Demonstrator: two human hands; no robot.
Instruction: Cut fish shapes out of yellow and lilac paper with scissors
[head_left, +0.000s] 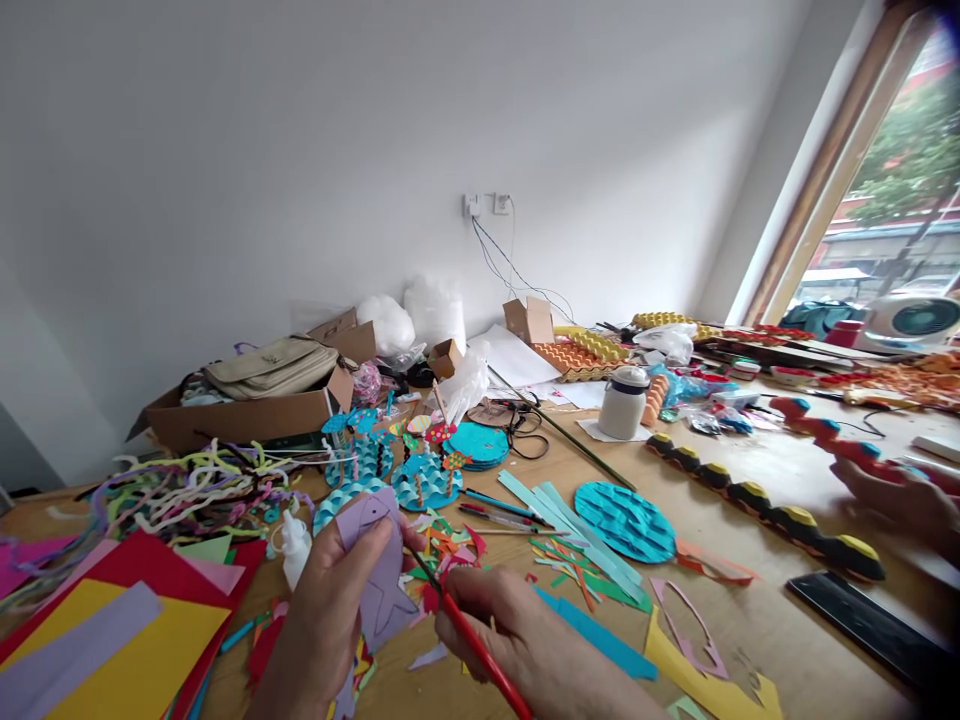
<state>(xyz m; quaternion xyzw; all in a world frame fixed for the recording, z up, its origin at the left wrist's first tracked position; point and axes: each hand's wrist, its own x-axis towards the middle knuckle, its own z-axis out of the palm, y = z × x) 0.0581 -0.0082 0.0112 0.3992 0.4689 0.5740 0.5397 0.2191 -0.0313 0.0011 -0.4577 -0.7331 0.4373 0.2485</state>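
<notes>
My left hand (330,590) pinches a purple sheet of paper (381,590) with a fish outline and an eye drawn on it. In my right hand (510,630) is a pair of red-handled scissors (476,635), seen nearly edge-on. Their dark blades point up and left and meet the paper's right edge beside my left fingers. Colourful paper scraps (457,545) lie beneath and behind both hands. Just beyond stand blue egg-carton pieces (426,485) with small paper fish on sticks. A white glue bottle (295,548) is left of my left hand.
Coloured paper sheets (150,640) lie at left below pipe cleaners (217,490). A blue textured disc (625,522), a black-and-yellow egg-carton strip (750,497) and a phone (862,625) lie to the right. Another person's hand (892,500) touches a red-and-blue strip (829,435). A white jar (624,403) stands behind.
</notes>
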